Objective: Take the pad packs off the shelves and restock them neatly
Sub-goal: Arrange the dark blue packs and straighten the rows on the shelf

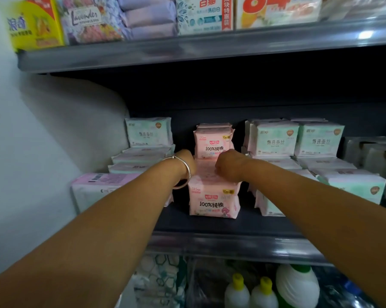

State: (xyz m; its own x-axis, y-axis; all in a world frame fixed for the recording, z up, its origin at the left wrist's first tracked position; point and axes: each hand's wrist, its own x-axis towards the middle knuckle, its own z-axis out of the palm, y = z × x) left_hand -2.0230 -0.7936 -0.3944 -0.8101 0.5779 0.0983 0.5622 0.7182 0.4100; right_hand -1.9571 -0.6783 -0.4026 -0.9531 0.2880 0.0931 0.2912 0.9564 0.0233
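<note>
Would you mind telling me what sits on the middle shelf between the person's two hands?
In the head view, pink pad packs lie between the left hand and the right hand, resting on the front pink pack.

Single head-worn wide-angle view, facing forward and slightly down, close to the middle shelf (209, 227)

On the middle shelf (221, 221) a front pad pack (214, 200) is stood before a rear stack (213, 141), both hands (left hand (186, 160), right hand (228, 164)) being placed between them, with flat-laid packs (140, 160) to the left, further packs (296, 141) to the right, and bottles (265, 292) set on the level below.
</note>
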